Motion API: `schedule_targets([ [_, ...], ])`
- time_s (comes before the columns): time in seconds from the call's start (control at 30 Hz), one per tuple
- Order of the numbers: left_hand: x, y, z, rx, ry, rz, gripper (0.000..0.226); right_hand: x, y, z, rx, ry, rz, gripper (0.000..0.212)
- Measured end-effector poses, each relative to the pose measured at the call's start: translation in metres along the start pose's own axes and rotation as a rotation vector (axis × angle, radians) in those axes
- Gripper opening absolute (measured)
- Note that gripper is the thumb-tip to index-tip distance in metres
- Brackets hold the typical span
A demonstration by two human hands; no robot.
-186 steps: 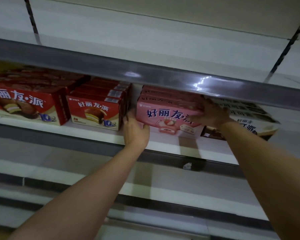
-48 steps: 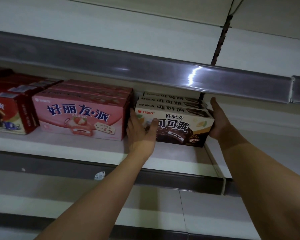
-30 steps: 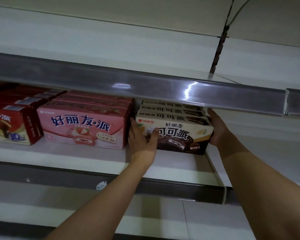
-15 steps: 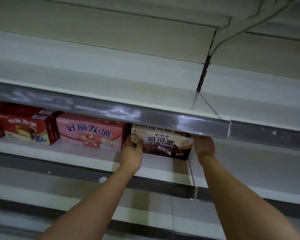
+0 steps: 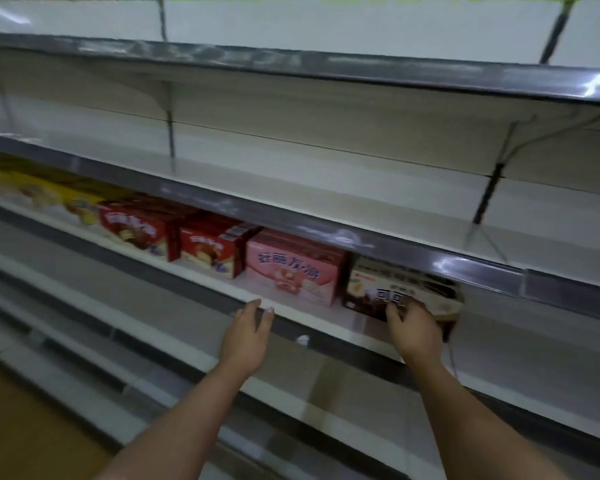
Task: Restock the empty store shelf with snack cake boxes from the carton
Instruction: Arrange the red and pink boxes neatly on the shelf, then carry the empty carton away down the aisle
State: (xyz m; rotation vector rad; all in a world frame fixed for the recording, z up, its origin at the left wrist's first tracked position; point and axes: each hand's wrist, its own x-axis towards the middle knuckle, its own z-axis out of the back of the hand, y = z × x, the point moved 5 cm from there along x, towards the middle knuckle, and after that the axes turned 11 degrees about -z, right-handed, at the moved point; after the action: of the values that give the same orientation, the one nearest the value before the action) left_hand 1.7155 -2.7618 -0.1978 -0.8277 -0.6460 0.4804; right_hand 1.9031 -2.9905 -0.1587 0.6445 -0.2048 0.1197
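On the middle shelf (image 5: 205,276) stand rows of snack cake boxes: two red rows (image 5: 137,229) (image 5: 208,248), a pink row (image 5: 293,271) and, at the right end, a cream-and-brown row (image 5: 368,285). My right hand (image 5: 414,329) is in front of the cream-and-brown front box, its loosely bent fingers touching the box face. My left hand (image 5: 250,332) hovers with straight fingers just before the shelf's front edge, below the pink row, holding nothing. The carton is out of view.
Blurred yellow boxes (image 5: 45,197) fill the shelf's far left. A grey price rail (image 5: 291,221) overhangs the box tops. The shelf above (image 5: 326,199) and the top shelf (image 5: 361,74) are bare. Lower shelves run below my arms; brown floor (image 5: 21,431) shows at lower left.
I have stepped back and the view has swung left and widened. Both hands have come off the sides of the cream-and-brown box; the left has dropped to the shelf edge, the right is at the box front.
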Motion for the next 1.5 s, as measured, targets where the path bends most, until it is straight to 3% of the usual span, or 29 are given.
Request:
schedule_targets([
  [0.23, -0.100, 0.104, 0.156, 0.132, -0.204, 0.284, 0.050, -0.132, 0.113, -0.082, 0.073, 0.281, 0.199, 0.045],
  [0.43, -0.228, 0.178, 0.294, 0.256, -0.417, 0.503, 0.048, -0.292, 0.202, -0.158, 0.013, 0.700, 0.421, 0.044],
  [0.7, -0.386, 0.227, 0.424, 0.392, -0.562, 0.838, 0.054, -0.487, 0.294, -0.209, -0.096, 0.956, 0.745, 0.050],
  [1.07, -0.459, 0.294, 0.547, 0.483, -0.796, 0.960, 0.052, -0.647, 0.420, -0.294, -0.319, 1.090, 1.045, 0.050],
  [1.3, -0.428, 0.369, 0.632, 0.477, -0.793, 1.024, 0.054, -0.701, 0.522, -0.367, -0.403, 1.158, 1.120, 0.041],
  [1.5, -0.426, 0.430, 0.692, 0.525, -0.742, 1.063, 0.053, -0.725, 0.582, -0.424, -0.504, 1.085, 1.170, 0.039],
])
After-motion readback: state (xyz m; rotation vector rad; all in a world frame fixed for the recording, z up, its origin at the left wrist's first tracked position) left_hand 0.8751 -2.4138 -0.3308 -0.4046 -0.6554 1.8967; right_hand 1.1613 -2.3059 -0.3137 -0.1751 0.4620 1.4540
